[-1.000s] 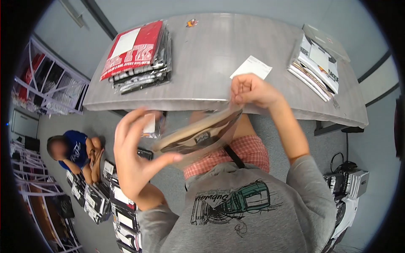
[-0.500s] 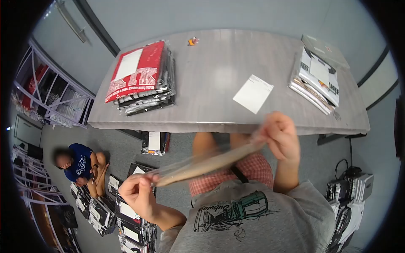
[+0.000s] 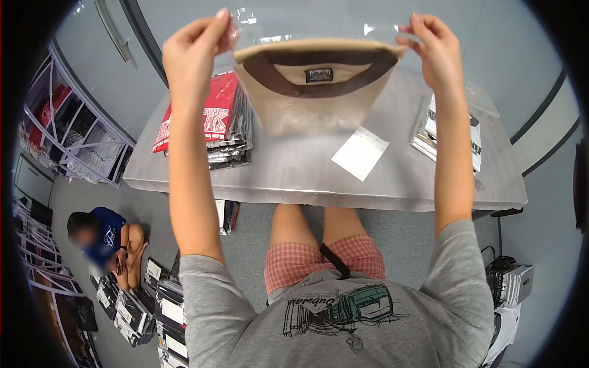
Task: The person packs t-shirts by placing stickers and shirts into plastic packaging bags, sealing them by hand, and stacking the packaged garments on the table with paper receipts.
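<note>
A folded beige T-shirt [image 3: 319, 110] with a dark brown collar and a black neck label hangs inside a clear plastic bag [image 3: 264, 29], raised over the table. My left hand [image 3: 195, 49] pinches one upper corner of the bag. At the opposite corner, my right hand [image 3: 437, 49] grips the bag's edge between thumb and fingers. The bag's clear flap stretches between both hands, above the shirt. Beneath the shirt's lower end, a white sheet of paper [image 3: 361, 154] lies on the grey table [image 3: 294, 178].
A stack of bagged shirts with a red one on top [image 3: 219, 113] sits on the table's left. Another stack [image 3: 424, 138] stands at the right, partly behind my forearm. A person in a blue shirt [image 3: 105, 230] sits on the floor at left, beside bagged packages [image 3: 132, 313].
Both hands have risen from near my waist to above the table with the bagged shirt. It has turned from nearly edge-on to show its collar.
</note>
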Motion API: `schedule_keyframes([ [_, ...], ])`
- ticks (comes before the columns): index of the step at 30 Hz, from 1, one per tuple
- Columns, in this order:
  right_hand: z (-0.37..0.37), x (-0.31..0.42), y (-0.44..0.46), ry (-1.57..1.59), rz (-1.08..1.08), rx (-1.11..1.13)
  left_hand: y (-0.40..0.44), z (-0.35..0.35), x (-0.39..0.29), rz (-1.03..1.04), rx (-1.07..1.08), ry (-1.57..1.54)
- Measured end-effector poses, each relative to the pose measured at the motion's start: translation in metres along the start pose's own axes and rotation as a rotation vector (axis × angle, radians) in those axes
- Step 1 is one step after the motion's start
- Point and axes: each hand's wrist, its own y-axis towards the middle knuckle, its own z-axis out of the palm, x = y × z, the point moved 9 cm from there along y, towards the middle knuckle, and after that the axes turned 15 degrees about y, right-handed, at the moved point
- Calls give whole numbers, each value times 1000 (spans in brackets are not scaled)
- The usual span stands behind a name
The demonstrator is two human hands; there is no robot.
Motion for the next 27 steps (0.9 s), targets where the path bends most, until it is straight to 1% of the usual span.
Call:
schedule_keyframes([
  [2, -10, -16, -33, -87, -56, -109, -29, 3, 17, -43, 28, 262],
  [4, -40, -51, -69, -411, -185, -167, -68, 11, 65, -191, 56, 289],
  [6, -43, -77, -113, -539, -133, -230, -110, 21, 108, -281, 150, 464],
  [8, -56, -106, -148, -690, -111, -242, -156, 30, 155, -401, 215, 424],
  [10, -61, -123, -178, -791, 9, -249, -197, 36, 178, -544, 327, 402],
  [11, -65, -131, -193, -790, 18, -256, -214, 38, 186, -589, 359, 375],
  [12, -69, -143, -206, -868, 62, -221, -229, 41, 194, -632, 392, 347],
  [13, -70, -152, -216, -946, 107, -185, -240, 42, 202, -633, 403, 352],
  [14, -70, -154, -221, -946, 115, -194, -254, 43, 212, -724, 402, 303],
  [15, -73, -162, -227, -926, 203, -211, -266, 43, 224, -817, 399, 253],
  [16, -74, -169, -231, -905, 292, -226, -266, 45, 223, -823, 407, 255],
  [17, -71, -171, -232, -906, 304, -232, -266, 45, 223, -848, 409, 233],
  [19, -61, -153, -227, -1041, 141, -294, -268, 45, 222, -881, 420, 213],
  [20, -57, -148, -224, -1044, 144, -293, -269, 45, 223, -906, 421, 196],
  [22, -46, -125, -220, -1275, 17, -338, -271, 43, 223, -930, 423, 181],
  [23, -45, -123, -223, -1275, 17, -339, -272, 43, 222, -945, 404, 116],
  [24, -28, -131, -223, -1181, -5, -111, -273, 43, 222, -957, 385, 51],
  [25, -9, -138, -227, -1078, -28, 112, -273, 43, 224, -955, 386, 50],
  [26, -6, -136, -231, -1080, -27, 110, -276, 45, 227, -962, 413, -21],
  [27, 5, -144, -237, -1048, 33, 211, -278, 46, 228, -969, 441, -92],
])
